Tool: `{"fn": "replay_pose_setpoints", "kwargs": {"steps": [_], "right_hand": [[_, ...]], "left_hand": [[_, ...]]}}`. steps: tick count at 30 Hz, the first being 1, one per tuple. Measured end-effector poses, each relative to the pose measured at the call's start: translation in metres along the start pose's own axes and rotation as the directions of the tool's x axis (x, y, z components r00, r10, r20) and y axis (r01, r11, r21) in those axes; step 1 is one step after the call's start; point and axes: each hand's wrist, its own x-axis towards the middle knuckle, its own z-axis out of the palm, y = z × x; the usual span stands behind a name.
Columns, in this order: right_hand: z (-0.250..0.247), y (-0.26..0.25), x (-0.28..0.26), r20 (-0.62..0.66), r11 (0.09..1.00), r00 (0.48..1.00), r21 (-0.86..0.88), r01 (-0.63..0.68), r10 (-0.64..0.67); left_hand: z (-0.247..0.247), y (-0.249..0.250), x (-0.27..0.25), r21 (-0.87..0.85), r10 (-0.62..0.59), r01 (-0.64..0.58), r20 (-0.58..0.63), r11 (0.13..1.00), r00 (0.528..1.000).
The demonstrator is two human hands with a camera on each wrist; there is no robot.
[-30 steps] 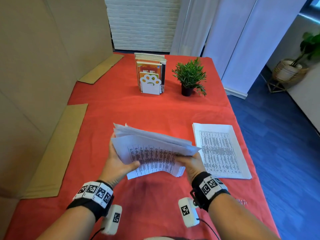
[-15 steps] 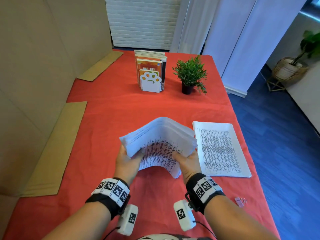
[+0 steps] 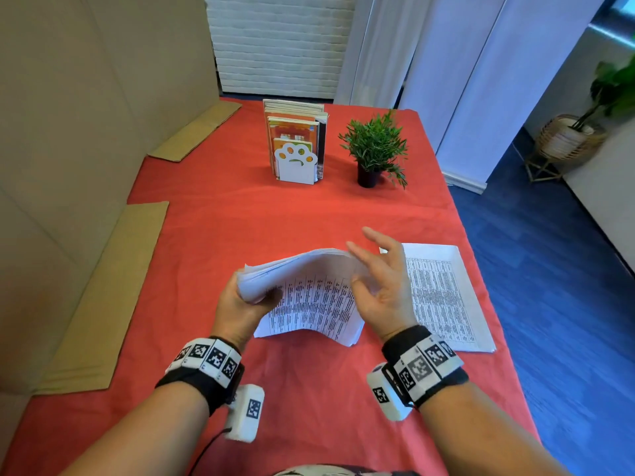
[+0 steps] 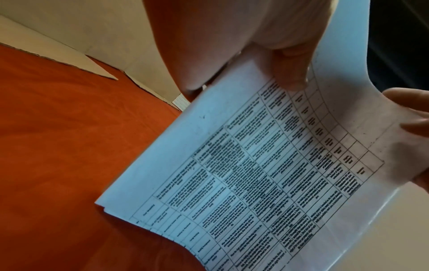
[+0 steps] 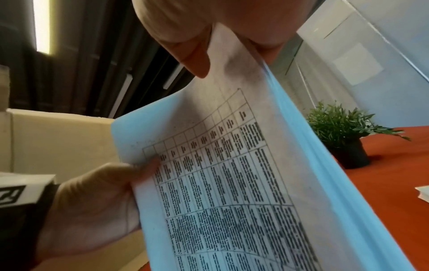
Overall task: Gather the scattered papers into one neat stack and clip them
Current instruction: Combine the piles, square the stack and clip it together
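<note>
Surface (image 3: 309, 221): red cloth over it, cardboard panels along the left edge. At the far end a book rack (image 3: 295, 146) w/ a paw-shaped front, and a small potted plant (image 3: 376, 149) just beside it on the right. Both well apart from the work area.

Second pile of papers (image 3: 446, 297): lies flat on the surface at right, printed table face up, edges roughly square. Not yet merged w/ the held bundle. Judgement: parked there so both hands are free for the first bundle.

Held bundle of papers (image 3: 309, 290): lifted, arched, near edge hanging toward the person, lower corner close to the cloth; contact w/ cloth cannot be told. Sheet edges fan slightly at the left end, so not yet squared.

Left hand (image 3: 240, 310): grip closed on the bundle's left end, thumb on the printed face, fingers behind. It carries the weight; likely the anchor for squaring up.

Right hand (image 3: 385, 286): at the bundle's right end. Head view shows fingers spread and mostly straight, palm at the sheets. Right wrist view shows the thumb (image 5: 195, 55) on the printed face and a finger behind the edge, so a light pinch, not a full grip. Judgement: guiding or riffling the edge.

Clip: none identifiable in these views. Task est. early-to-mid; merging, squaring, clipping remain.
</note>
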Motion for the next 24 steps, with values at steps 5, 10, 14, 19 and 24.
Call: {"fn": "replay_pose_setpoints", "kwargs": {"steps": [5,10,14,19,24], "right_hand": [[0.009,-0.005,-0.005,-0.027,0.847,0.918,0.398,-0.352,0.395],[0.017,0.008,-0.020,0.145,0.542,0.692,0.516,-0.663,0.707],[0.024,0.012,-0.025,0.133,0.557,0.678,0.470,-0.685,0.722],[0.025,0.008,-0.025,0.135,0.549,0.680,0.488,-0.679,0.721],[0.024,0.009,-0.026,0.164,0.567,0.714,0.499,-0.656,0.681]], "left_hand": [[0.003,-0.005,0.002,0.001,-0.002,0.002,-0.041,1.000,0.999],[0.012,0.004,-0.004,-0.073,0.018,-0.023,-0.066,0.997,0.998],[0.023,0.027,-0.017,-0.027,0.145,-0.154,-0.222,0.988,0.964],[0.035,0.047,-0.016,0.072,0.226,-0.214,-0.363,0.974,0.904],[0.033,0.056,-0.009,0.093,0.227,-0.207,-0.431,0.974,0.874]]}}
